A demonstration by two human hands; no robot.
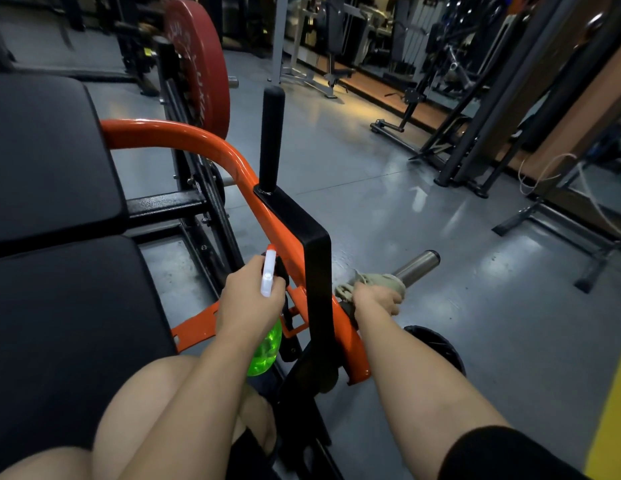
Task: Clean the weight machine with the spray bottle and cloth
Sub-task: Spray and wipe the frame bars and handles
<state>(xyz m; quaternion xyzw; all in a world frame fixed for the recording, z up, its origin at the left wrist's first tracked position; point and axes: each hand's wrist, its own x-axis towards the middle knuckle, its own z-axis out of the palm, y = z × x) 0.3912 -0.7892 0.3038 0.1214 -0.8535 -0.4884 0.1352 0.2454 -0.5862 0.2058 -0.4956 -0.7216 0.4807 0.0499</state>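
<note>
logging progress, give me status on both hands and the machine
Left hand grips spray bottle. Right hand grips cloth round steel peg. Nothing between cloth and the peg's bare end.

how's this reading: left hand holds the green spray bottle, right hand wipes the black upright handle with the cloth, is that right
Not quite. In the head view the right hand holds the cloth round the silver bar end beside the orange frame, not on the black upright handle, which stands untouched. The left hand does hold the green spray bottle.
</note>
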